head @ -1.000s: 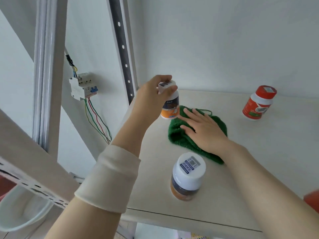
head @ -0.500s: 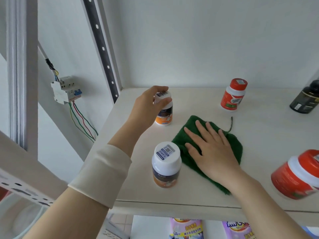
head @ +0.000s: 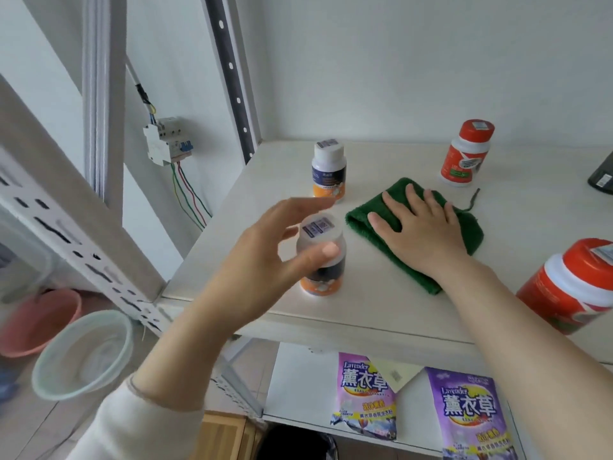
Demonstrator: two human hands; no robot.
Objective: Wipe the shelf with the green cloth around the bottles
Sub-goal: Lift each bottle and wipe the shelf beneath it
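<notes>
Flat on the green cloth (head: 411,227), the right hand (head: 421,234) presses it to the shelf (head: 381,313) with fingers spread. Nearby, the left hand (head: 265,257) curls open around a white-capped bottle (head: 321,257), contact unclear through blur. A second such bottle (head: 329,172) stands behind. Below lie purple packets (head: 365,396) reading "Lavender".

You have the green cloth (head: 464,234) folded and flat mid-shelf (head: 381,313). Two white-capped bottles stand upright left of it, one far (head: 329,172), one near (head: 321,260). A red-capped bottle (head: 467,154) stands far right, a bigger one (head: 570,287) tilts at near right.
</notes>
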